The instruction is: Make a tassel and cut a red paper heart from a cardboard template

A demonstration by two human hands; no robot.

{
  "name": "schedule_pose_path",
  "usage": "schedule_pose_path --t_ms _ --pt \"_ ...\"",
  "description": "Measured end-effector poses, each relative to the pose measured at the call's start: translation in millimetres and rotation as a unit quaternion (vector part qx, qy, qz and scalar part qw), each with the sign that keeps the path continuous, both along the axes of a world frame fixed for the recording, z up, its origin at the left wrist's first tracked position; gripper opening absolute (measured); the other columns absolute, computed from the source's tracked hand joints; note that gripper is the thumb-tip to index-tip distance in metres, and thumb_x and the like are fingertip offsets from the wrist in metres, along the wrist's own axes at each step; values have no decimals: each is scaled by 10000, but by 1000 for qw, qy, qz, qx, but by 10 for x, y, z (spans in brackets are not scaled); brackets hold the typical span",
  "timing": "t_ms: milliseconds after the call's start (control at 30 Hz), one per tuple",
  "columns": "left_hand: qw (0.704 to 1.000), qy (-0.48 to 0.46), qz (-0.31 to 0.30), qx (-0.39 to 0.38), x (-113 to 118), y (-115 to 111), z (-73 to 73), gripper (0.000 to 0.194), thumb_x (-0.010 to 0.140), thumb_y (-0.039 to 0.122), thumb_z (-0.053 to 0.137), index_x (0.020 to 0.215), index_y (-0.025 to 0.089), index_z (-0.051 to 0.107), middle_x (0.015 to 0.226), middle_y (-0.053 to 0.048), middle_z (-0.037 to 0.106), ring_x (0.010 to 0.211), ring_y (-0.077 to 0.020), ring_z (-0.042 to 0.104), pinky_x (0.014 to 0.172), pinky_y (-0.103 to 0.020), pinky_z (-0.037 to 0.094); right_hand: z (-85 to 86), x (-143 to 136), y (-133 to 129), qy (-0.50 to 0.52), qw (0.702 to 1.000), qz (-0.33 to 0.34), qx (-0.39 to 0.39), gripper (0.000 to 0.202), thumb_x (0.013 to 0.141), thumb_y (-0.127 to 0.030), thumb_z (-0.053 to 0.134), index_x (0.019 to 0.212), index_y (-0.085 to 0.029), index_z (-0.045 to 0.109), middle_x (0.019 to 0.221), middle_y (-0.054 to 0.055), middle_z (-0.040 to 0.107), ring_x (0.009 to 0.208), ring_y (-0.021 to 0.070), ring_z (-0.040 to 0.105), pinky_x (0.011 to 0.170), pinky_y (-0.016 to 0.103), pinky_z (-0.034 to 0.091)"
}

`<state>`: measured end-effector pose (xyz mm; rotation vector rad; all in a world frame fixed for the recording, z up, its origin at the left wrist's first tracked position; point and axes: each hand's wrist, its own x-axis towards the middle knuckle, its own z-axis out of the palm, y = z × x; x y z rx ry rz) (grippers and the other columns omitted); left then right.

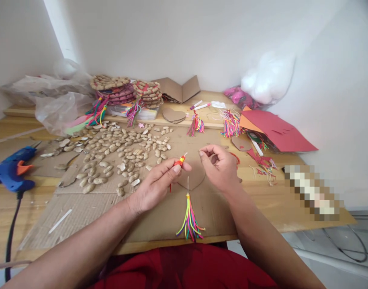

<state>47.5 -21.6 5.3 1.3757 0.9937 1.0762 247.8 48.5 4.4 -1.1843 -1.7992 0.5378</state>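
Cord point(180, 161), one red-and-yellow piece, sits between the left hand's point(160, 180) closed fingers; the right hand's point(218, 165) fingertips pinch together, contents unclear. One tassel point(189, 216) lies near the surface's point(271, 214) front edge.

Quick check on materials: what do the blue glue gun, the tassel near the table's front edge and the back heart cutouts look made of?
Blue glue gun: likely hard plastic, smooth, moulded-looking.
Tassel: thin bright cords, possibly nylon.
Back heart cutouts: apparently cardboard, matte, plain brown.

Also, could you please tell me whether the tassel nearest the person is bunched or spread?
Spread: the tassel fans out over the cardboard, its strand ends apart.
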Motion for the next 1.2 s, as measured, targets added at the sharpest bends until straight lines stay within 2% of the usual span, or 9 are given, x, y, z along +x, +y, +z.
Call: schedule_pose_path --t_ms 167,300,433,533,633,800,1000,1100,1200 --pt "997 -65 -8 -37 -17 1 26 389 1005 508 487 1051 161 657 683 42 359 611 -117 309 568 -276 246 21 86 78 -37 997 13 -66 111 889 -243 546 890 -201 649 718 -12 638 558 125 499 571 266 375" --pt "998 -65 0 -25 -17 10 52 417 993 538 490 988 153 651 664 44 350 600 -119 290 560 -283 221 82 273 179 -127 987 -10 -101 106 873 -245 538 861 -203 635 764 11 682 667 165 591 638 286 404" --pt "994 -102 -8 -38 -8 6 77 420 975 541 523 1014 139 638 670 46 350 598 -116 284 558 -278 218 111 549 287 -279 955 -57 -85 106 877 -273 574 847 -197 641 833 62 726 721 207 624 650 318 390" --pt "994 -102 -19 -44 -15 -4 86 411 979 527 528 1031 134 635 680 44 355 596 -111 284 554 -276 212 101 702 352 -339 929 -93 -119 120 867 -307 631 828 -194 628 828 76 726 736 229 634 637 329 387" --pt "993 -105 -29 -34 -35 -1 77 403 991 514 516 1047 135 640 691 40 361 606 -113 293 559 -276 221 79 757 381 -335 923 -109 -154 123 874 -311 651 877 -189 636 885 82 739 794 242 664 672 337 422" --pt "993 -117 -27 8 -54 41 37 357 1011 461 507 1076 143 656 701 36 368 613 -115 294 566 -277 234 41 776 385 -344 920 -117 -150 191 893 -256 631 1054 -165 678 1079 120 751 949 274 688 775 362 463" --pt "993 -117 -23 23 -52 75 -18 322 1022 433 502 1071 158 661 706 34 368 628 -114 318 575 -273 261 34 819 369 -432 885 -129 -116 181 914 -277 576 938 -175 724 969 141 758 973 339 683 772 398 452" --pt "993 -111 -21 23 -59 86 -43 319 1029 428 493 1086 163 661 698 40 362 621 -111 316 578 -274 269 26 812 351 -397 897 -157 -114 197 922 -320 560 982 -177 682 966 140 756 951 337 688 747 395 459" --pt "994 -106 -22 24 -66 94 -52 335 1025 436 497 1098 154 662 686 43 358 617 -112 318 573 -275 264 21 796 341 -305 927 -188 -110 220 905 -334 576 1053 -177 620 977 133 748 909 310 692 747 390 472"
